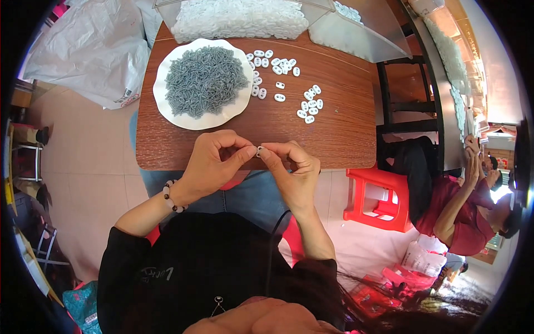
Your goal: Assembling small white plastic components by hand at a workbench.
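Near the front edge of the brown wooden table (339, 139), my left hand (214, 161) and my right hand (295, 172) meet. Thumb and forefinger of each pinch a small white two-holed plastic piece (260, 151) from either side. Fingertips cover much of it, so I cannot tell whether anything sits in its holes. Beyond my left hand stands a white scalloped plate (161, 100) heaped with small grey-blue rod-like pieces (206, 80). Past my right hand lie loose oval white two-holed pieces (309, 106), with a single oval piece (280, 97) nearer the middle.
A clear bin (239, 21) full of white pieces stands at the table's far edge, beside another tilted bin (356, 44). White plastic bags (89, 55) lie at the far left. At right are a red stool (384, 200) and a person in dark red (461, 217) working at another table.
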Demonstrator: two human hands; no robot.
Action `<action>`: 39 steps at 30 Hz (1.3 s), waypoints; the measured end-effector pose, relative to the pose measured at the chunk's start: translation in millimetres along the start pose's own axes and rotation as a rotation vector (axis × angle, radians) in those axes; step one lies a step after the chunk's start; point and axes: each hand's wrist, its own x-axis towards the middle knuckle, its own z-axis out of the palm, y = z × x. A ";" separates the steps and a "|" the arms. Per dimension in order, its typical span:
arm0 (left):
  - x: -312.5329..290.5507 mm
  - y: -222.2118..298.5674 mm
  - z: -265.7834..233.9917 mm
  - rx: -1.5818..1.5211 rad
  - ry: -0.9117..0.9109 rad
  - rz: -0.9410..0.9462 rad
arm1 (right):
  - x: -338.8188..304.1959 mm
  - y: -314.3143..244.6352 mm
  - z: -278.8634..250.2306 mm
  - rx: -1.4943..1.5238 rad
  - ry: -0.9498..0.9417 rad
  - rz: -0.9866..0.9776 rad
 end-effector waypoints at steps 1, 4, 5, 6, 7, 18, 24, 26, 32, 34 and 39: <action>-0.4 -0.2 0.4 0.000 0.003 -0.007 | 0.0 -0.3 -0.1 -0.007 -0.005 -0.009; -0.8 -1.3 1.4 0.003 0.010 -0.004 | -0.5 2.0 0.3 0.011 -0.012 0.000; -0.8 -1.5 1.6 0.005 0.015 0.005 | -0.8 3.2 0.4 0.035 -0.016 0.017; -0.6 -1.0 1.8 0.005 0.013 0.005 | -1.2 3.5 0.1 0.035 -0.014 0.018; -0.3 -0.2 1.8 0.014 0.012 -0.001 | -1.6 3.7 -0.3 0.059 -0.018 0.052; -0.6 -9.6 -1.6 -0.114 -0.040 -0.118 | 0.6 6.2 -2.5 0.264 0.034 0.141; -0.6 -10.3 -6.2 -0.261 -0.028 -0.145 | 1.5 3.4 -5.6 0.245 0.051 0.137; 1.2 -8.8 -6.6 -0.266 -0.034 -0.160 | 0.7 1.4 -8.7 0.182 0.048 0.123; 21.9 21.0 2.9 0.320 -0.027 0.052 | 2.7 1.4 -27.8 0.208 0.177 0.138; 37.7 23.9 9.9 0.457 -0.019 0.187 | 5.2 8.0 -40.2 0.236 0.206 0.106; 86.5 9.4 37.2 0.783 -0.085 0.455 | 7.2 1.9 -70.6 0.329 0.353 0.010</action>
